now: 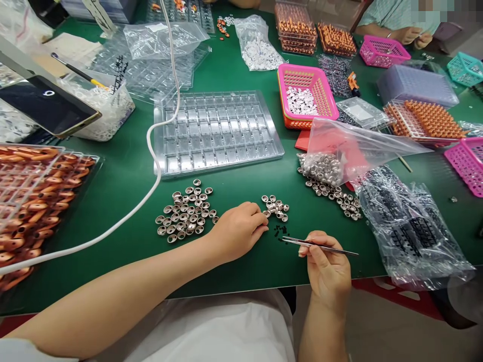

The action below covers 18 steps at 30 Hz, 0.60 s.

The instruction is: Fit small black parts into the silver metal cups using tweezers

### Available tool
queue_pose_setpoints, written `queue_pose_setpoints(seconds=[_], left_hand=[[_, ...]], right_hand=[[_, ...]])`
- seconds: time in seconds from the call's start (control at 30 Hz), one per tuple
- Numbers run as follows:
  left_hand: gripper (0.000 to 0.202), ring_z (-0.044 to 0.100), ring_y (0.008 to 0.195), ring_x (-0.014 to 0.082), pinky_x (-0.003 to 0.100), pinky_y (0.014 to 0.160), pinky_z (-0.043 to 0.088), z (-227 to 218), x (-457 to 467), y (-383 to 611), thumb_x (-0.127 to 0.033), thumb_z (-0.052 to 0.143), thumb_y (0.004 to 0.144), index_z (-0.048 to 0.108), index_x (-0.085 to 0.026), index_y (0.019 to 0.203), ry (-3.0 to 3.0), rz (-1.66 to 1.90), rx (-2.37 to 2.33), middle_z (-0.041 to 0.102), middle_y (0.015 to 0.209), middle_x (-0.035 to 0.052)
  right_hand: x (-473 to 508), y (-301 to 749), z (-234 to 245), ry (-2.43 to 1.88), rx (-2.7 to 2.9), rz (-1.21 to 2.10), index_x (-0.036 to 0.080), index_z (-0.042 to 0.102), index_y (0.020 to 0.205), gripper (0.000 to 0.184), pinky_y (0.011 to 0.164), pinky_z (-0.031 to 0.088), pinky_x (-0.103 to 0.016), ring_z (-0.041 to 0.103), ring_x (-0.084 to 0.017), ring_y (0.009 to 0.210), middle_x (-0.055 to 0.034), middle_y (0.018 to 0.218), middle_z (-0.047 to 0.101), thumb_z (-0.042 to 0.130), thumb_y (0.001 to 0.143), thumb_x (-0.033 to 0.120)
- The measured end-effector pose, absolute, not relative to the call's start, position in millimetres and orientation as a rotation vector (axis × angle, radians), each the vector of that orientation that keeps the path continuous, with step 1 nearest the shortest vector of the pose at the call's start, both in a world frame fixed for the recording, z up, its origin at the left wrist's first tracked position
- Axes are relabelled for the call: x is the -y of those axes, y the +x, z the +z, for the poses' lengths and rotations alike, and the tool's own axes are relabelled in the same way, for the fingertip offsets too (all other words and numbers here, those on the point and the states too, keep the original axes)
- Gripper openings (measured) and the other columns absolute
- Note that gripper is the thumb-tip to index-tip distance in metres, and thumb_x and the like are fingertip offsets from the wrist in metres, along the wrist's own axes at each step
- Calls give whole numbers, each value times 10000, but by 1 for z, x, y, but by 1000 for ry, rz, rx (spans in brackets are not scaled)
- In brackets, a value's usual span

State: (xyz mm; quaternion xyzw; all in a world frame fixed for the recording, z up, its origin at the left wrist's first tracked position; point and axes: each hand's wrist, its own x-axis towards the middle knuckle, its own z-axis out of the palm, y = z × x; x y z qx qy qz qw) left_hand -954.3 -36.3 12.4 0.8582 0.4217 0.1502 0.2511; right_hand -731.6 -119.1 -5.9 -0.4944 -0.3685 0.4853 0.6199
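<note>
On the near side, the right hand (329, 269) pinches tweezers (339, 250) by black bits (279, 231), best squeezed lightly; whether the left hand (237, 231), beside metal rings (278, 204), grips anything, I can't tell.

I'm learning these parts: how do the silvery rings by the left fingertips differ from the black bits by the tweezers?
The silvery rings shine; the black bits look dark. Each ring is larger than each bit. Rings show openings; the bits' shape is too small to tell. Both lie on the green table.

Text, labels, brands, numbers, signs | none legible in view
</note>
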Motion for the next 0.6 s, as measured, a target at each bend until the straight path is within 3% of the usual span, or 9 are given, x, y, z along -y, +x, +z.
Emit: queue_pose_setpoints(seconds=[0.13,0.23,0.47,0.6], left_hand=[[78,641,837,222,305,640,485,11,36,-956,-179,652,921,728,-166,911,2353,479,-1119,664,898,66],[67,651,844,212,301,677,499,11,36,-959,-164,655,908,721,-177,900,2318,521,-1052,687,909,60],[81,666,820,189,290,726,524,17,42,-961,-148,589,904,667,-166,917,2182,524,-908,716,858,46],[126,671,748,151,253,692,536,23,47,-957,-158,636,838,651,-169,963,1939,480,-965,710,842,19]], right_hand=[[118,-731,-5,-1116,851,1132,235,732,925,53,589,601,-247,681,-100,636,-8,899,617,730,872,230],[118,-731,-6,-1085,854,1122,239,739,925,47,585,603,-241,694,-106,652,-12,905,638,730,879,237],[122,-735,-9,-1067,915,1103,259,724,971,66,609,638,-305,770,-202,802,-51,1044,748,702,909,257],[128,-745,-4,-1217,877,992,235,703,1085,179,662,647,-345,769,-217,842,-63,1022,768,706,908,258]])
